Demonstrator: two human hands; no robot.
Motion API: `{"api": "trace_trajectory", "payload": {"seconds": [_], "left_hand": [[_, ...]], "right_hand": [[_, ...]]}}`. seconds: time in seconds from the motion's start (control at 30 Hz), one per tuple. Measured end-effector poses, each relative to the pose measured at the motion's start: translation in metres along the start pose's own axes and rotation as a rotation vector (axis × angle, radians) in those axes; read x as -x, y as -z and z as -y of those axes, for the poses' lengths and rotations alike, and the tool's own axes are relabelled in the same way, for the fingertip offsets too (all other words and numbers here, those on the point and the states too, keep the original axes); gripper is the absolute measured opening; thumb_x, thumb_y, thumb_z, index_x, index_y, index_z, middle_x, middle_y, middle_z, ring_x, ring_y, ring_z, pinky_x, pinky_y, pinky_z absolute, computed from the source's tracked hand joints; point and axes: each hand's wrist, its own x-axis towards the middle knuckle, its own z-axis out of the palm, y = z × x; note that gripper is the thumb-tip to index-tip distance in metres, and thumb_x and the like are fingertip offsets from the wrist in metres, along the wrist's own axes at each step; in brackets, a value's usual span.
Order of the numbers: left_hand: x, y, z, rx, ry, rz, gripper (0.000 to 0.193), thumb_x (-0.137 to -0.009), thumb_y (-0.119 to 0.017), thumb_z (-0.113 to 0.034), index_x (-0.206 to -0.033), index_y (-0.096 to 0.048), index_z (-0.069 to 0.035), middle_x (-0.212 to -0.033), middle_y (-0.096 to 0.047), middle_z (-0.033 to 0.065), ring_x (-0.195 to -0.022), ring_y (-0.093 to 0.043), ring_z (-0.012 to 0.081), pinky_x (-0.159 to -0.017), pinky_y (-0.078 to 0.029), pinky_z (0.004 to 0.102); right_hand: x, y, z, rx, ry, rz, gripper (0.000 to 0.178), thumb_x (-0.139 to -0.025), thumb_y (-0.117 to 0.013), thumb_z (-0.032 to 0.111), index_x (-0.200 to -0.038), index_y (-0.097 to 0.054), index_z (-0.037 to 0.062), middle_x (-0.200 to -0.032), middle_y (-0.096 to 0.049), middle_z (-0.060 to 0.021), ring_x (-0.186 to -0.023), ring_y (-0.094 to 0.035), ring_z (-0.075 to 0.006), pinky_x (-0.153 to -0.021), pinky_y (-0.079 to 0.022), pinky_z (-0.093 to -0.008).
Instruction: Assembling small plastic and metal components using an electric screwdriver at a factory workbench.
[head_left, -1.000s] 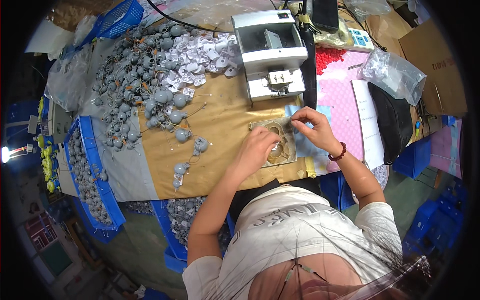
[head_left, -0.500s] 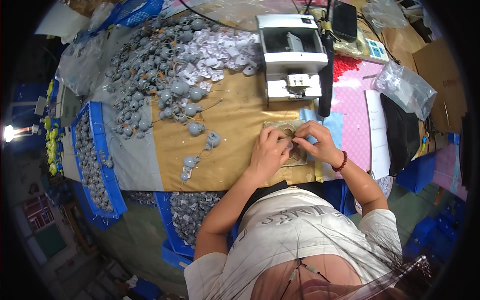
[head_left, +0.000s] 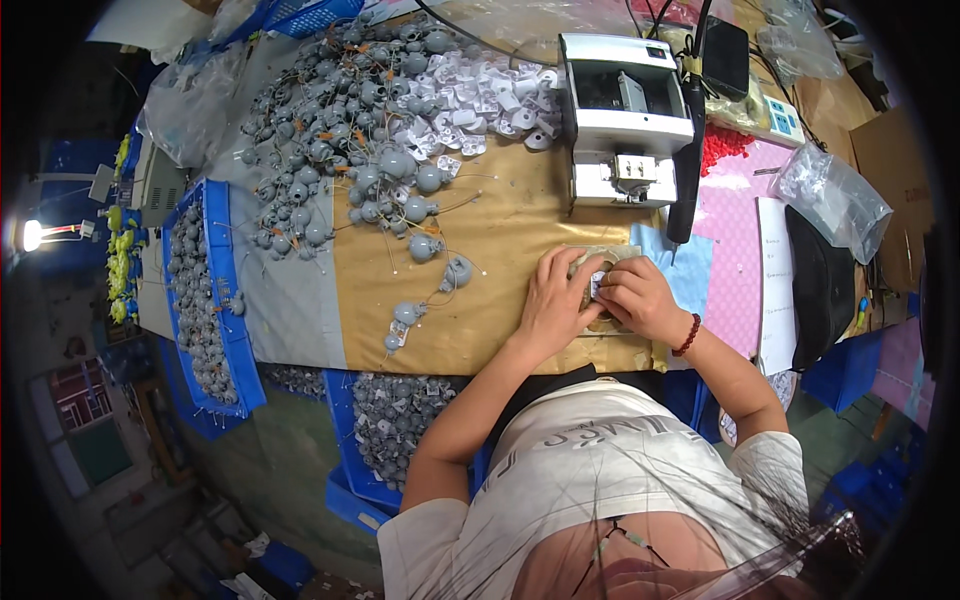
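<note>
Both hands meet over a small, flat, beige jig block (head_left: 592, 252) with a round recess, lying on the brown-covered bench. Inside the recess, a small white plastic piece (head_left: 597, 283) shows between the fingers. My left hand (head_left: 552, 303) is closed over the left side, its fingertips pressed to that piece. From the right, my right hand (head_left: 645, 303), with a dark red bead bracelet at the wrist, pinches at the same piece. The fingers hide most of it. Left of them lie loose grey ball-shaped parts with wires (head_left: 457, 272).
A heap of grey wired balls (head_left: 300, 180) and a pile of white plastic pieces (head_left: 480, 95) cover the back left. A white machine (head_left: 625, 120) stands behind my hands, beside a black pen-shaped tool (head_left: 684, 190). Blue bins of grey parts (head_left: 205, 290) flank the bench.
The whole view has shifted, moving the scene rightward. My right fingers have come down closer over the recess, and the white piece now shows between the hands.
</note>
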Motion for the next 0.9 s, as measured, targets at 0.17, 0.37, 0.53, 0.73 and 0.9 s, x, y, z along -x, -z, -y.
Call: {"api": "trace_trajectory", "payload": {"seconds": [0.17, 0.37, 0.53, 0.73, 0.9], "left_hand": [[-0.021, 0.073, 0.043, -0.045, 0.145, -0.407, 0.034, -0.083, -0.074, -0.013, -0.114, -0.063, -0.005, -0.108, -0.063, 0.0131, -0.105, -0.058, 0.0311, -0.095, -0.045, 0.0420], [-0.062, 0.157, 0.133, -0.696, 0.281, -0.479, 0.051, -0.077, -0.081, -0.021, -0.122, -0.061, -0.006, -0.106, -0.060, 0.0129, -0.107, -0.053, 0.0349, -0.095, -0.043, 0.0459], [-0.072, 0.180, 0.127, -0.367, 0.289, -0.474, 0.052, -0.081, -0.080, -0.018, -0.125, -0.058, -0.005, -0.106, -0.063, 0.0110, -0.095, -0.060, 0.0262, -0.085, -0.050, 0.0389], [-0.070, 0.204, 0.067, 0.133, 0.367, -0.459, 0.042, -0.086, -0.077, -0.019, -0.119, -0.060, 0.000, -0.102, -0.066, 0.0098, -0.081, -0.064, 0.0166, -0.073, -0.053, 0.0308], [-0.060, 0.204, 0.065, -0.117, 0.477, -0.343, 0.041, -0.091, -0.071, -0.019, -0.124, -0.055, 0.000, -0.099, -0.065, 0.0089, -0.084, -0.063, 0.0143, -0.073, -0.053, 0.0274]], "right_hand": [[0.004, 0.006, 0.014, 0.126, -0.030, 0.033, 0.036, -0.072, -0.078, 0.009, -0.106, -0.067, 0.0048, -0.107, -0.063, -0.0083, -0.105, -0.060, -0.0281, -0.086, -0.049, -0.0402], [0.009, -0.002, 0.016, 0.145, -0.030, -0.002, 0.038, -0.073, -0.077, 0.008, -0.109, -0.067, 0.0048, -0.110, -0.062, -0.0094, -0.108, -0.059, -0.0286, -0.089, -0.048, -0.0412], [0.012, 0.004, 0.013, 0.048, -0.093, 0.001, 0.042, -0.075, -0.078, 0.008, -0.114, -0.065, 0.0059, -0.114, -0.061, -0.0116, -0.106, -0.059, -0.0301, -0.089, -0.047, -0.0423], [-0.013, 0.026, 0.018, -0.124, -0.182, -0.142, 0.042, -0.079, -0.073, 0.003, -0.120, -0.062, 0.0039, -0.116, -0.059, -0.0169, -0.099, -0.060, -0.0325, -0.084, -0.050, -0.0423], [-0.038, 0.036, 0.028, -0.225, -0.135, -0.186, 0.038, -0.080, -0.072, -0.001, -0.117, -0.064, 0.0027, -0.113, -0.061, -0.0171, -0.091, -0.061, -0.0306, -0.076, -0.052, -0.0373]]}}
